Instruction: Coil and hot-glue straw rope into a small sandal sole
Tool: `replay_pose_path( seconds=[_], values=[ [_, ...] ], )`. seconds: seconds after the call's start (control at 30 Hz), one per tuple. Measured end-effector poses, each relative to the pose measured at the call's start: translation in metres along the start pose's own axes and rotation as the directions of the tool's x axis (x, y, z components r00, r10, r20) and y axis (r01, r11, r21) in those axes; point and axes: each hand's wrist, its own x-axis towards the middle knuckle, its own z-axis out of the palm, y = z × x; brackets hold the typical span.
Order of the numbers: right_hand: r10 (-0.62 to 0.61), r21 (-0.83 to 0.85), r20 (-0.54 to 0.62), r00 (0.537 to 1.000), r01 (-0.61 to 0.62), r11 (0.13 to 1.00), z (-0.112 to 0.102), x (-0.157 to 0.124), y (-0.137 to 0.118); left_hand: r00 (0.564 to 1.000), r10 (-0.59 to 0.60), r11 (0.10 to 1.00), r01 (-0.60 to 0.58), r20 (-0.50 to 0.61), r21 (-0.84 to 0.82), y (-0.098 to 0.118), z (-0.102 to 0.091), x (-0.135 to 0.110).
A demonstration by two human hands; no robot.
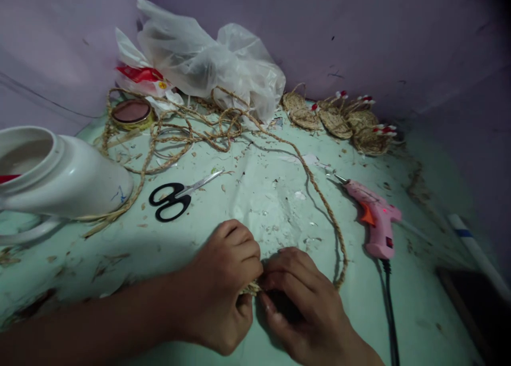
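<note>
Your left hand (223, 289) and right hand (305, 302) are curled closed at the tabletop's near edge, pinching the end of the braided rope (325, 204) between them. Grip tight and low so the strands don't spring apart. Its long axis runs from your fingers, past the glue gun (375, 217), toward the far-left corner.

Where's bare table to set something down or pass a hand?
Clearest: the middle patch between the scissors, the braided rope and the left hand. Also front right, beyond the glue gun and its cord. Crowded: the back, with rope tangle, plastic bag and woven pieces; the white jar fills the left.
</note>
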Motion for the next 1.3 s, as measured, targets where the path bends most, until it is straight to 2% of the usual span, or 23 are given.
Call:
replay_pose_path(
  seconds=[0.17, 0.33, 0.53, 0.73, 0.83, 1.13, 1.3],
  values=[
    [0.013, -0.049, 0.021, 1.0, -0.012, 0.999, 0.002, -0.004, 0.001, 0.999, -0.045, 0.999, 0.045, -0.007, 0.01, 0.0, 0.0, -0.001],
    [0.001, -0.084, 0.043, 0.999, 0.003, 0.996, 0.0, -0.004, 0.001, 0.999, -0.008, 1.0, 0.008, -0.036, 0.007, -0.003, 0.003, -0.001],
    [0.004, -0.094, 0.043, 0.999, 0.0, 0.996, -0.002, -0.004, 0.001, 0.999, 0.032, 0.995, -0.03, -0.027, 0.095, -0.002, 0.0, -0.002],
    [0.13, -0.092, -0.008, 0.992, -0.13, 0.987, 0.0, -0.011, 0.0, 0.997, 0.05, 0.989, -0.041, -0.059, 0.143, -0.003, 0.002, -0.006],
    [0.144, -0.105, -0.008, 0.99, -0.144, 0.984, 0.001, -0.014, 0.002, 0.998, 0.042, 0.988, -0.033, -0.054, 0.153, -0.002, 0.002, -0.005],
    [0.081, -0.127, -0.01, 0.997, -0.081, 0.989, 0.0, -0.013, -0.002, 0.995, 0.058, 0.988, -0.046, -0.077, 0.148, 0.003, 0.002, -0.005],
    [0.044, -0.142, 0.007, 0.999, -0.043, 0.989, 0.002, -0.009, -0.002, 0.997, 0.011, 0.98, 0.004, -0.076, 0.201, 0.001, 0.005, -0.009]
  ],
)
